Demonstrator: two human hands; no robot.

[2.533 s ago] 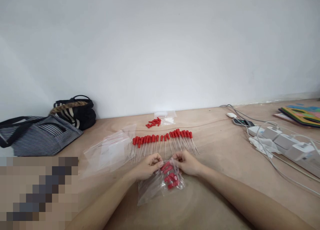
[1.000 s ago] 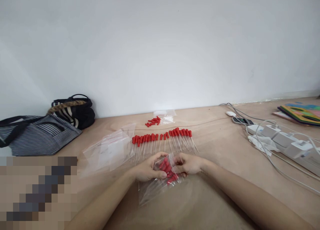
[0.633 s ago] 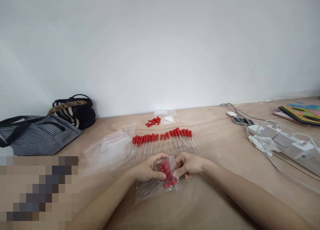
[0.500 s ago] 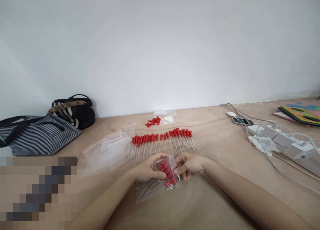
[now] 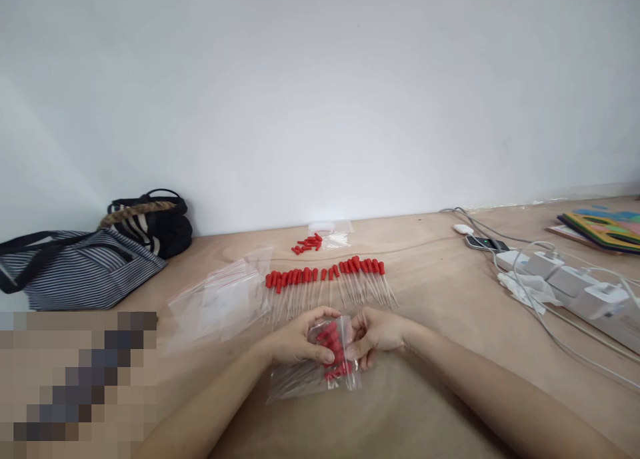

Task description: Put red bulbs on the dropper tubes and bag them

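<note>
While both forearms reach in from the lower edge of the head view and angle toward each other, the two hands meet at a clear bag [image 5: 295, 382] near the front of the worktop [image 5: 440, 279]. The left hand [image 5: 306, 339] grips it from the left, thumb laid across the front and fingers curved round its upper side. The right hand [image 5: 373, 339] pinches the bag's right end between thumb and bent fingers, beside the seal strip [image 5: 346, 329]. The bag's long axis runs from side to side, its left end dipping slightly toward the person. Inside are droppers, red bulbs gathered at the right and thin tubes pointing left; whether the seal is fastened, I cannot tell.

Beyond the hands lies a row of droppers [image 5: 354, 264], bulbs toward the wall [image 5: 320, 112], tubes roughly toward the person. Flat clear bags [image 5: 215, 302] overlap left of that row. Farther back, loose red bulbs [image 5: 307, 244] sit beside a small bag [image 5: 336, 240] holding thin clear sticks.
</note>
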